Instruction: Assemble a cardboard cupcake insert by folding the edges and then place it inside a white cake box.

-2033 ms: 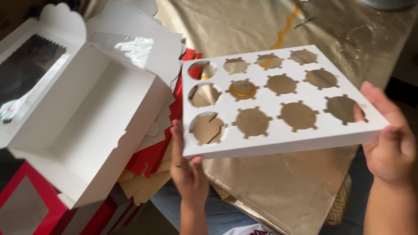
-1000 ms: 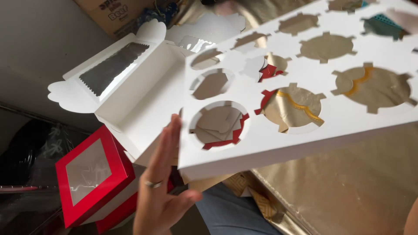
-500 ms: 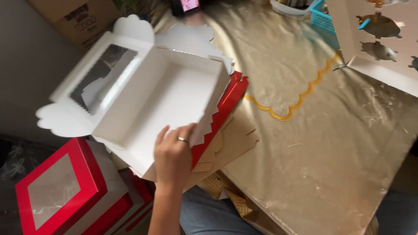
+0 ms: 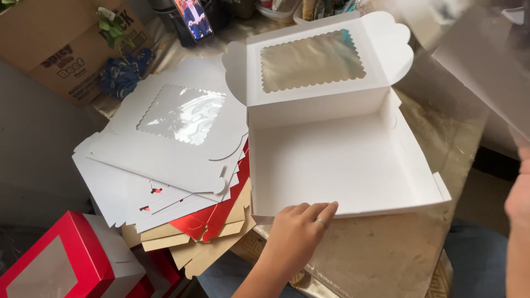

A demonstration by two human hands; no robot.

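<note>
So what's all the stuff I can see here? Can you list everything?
open box: one, white, window lid up, middle of table
flat box sheets: a pile, white on top, red and brown below, left of open box
red box: one, red with window, bottom left
cardboard carton: one, brown, top left
phone: one, screen lit, top edge
white sheet: one, blurred, top right, above right hand
table: one, shiny gold cover
left hand: fingers on open box's front edge
right hand: right edge, grip hidden
</note>
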